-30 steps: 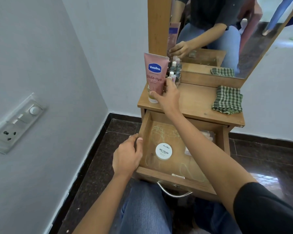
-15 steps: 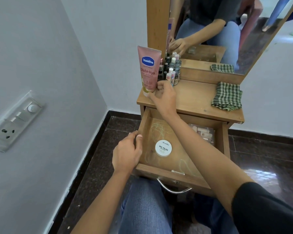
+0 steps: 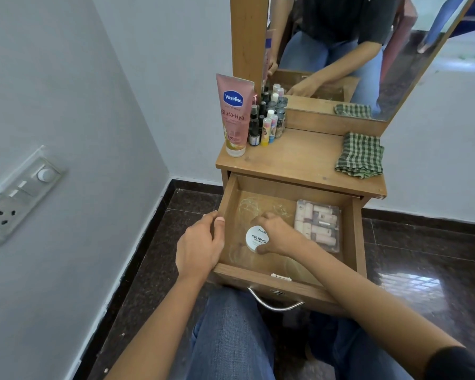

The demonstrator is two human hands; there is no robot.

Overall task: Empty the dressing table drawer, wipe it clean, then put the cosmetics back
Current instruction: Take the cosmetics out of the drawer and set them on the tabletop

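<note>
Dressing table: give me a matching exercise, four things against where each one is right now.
Things
1. lotion tube
2. checked cloth
3. white round tub
4. clear box

Places
A. in the drawer, right side
B. standing upright at the left end of the table top
C. in the drawer, gripped by the right hand
D. lying folded at the right end of the table top

Pairs: 1-B, 2-D, 3-C, 4-A
</note>
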